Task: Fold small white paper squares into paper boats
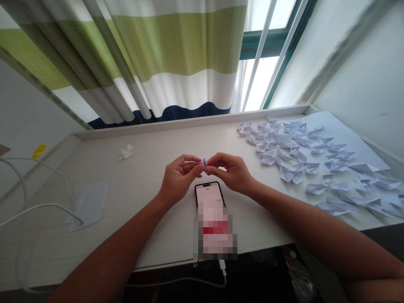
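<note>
Between my two hands, above the white desk, is a small piece of folded white paper (204,162), seen nearly edge-on. My left hand (181,173) pinches its left side between thumb and fingers. From the right, my right hand (229,169) grips the other side the same way. The fingertips cover much of the paper, so its full shape is hidden. Just below the hands a phone (208,198) lies on the desk, its screen lit and partly blurred out.
Many folded paper boats (284,141) spread over the desk's right side, some on a large white sheet (344,126). Crumpled paper (126,152) and a stack of paper slips (91,204) lie left. White cables (47,206) cross the left edge. A curtain (176,50) hangs behind.
</note>
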Motion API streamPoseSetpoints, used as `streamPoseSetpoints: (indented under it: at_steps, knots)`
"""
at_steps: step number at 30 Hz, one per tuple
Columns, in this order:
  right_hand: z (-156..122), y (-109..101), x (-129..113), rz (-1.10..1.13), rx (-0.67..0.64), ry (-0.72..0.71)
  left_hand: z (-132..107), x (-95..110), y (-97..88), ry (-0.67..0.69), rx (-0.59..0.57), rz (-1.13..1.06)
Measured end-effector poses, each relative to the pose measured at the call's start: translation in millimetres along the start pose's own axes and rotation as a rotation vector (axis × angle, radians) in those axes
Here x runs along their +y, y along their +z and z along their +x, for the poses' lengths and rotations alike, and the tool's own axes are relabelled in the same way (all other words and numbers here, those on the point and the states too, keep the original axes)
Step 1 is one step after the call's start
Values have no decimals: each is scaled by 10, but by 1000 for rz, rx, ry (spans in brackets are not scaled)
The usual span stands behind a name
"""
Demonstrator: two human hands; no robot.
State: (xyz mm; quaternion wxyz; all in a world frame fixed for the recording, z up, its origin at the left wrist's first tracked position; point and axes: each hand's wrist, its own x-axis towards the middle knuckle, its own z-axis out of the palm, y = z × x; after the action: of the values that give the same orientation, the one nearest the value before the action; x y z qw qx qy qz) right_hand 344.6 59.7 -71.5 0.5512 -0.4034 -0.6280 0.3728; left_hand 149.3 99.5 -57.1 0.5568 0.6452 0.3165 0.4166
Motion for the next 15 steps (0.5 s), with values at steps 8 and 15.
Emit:
streamPoseSetpoints:
  at_steps: [8, 15]
  knots:
    - [-8, -5, 31, 37, 53, 3, 6, 24, 4, -28, 58, 16]
    - [-4, -20, 17, 4, 70, -14, 32, 25, -4, -134, 49, -106]
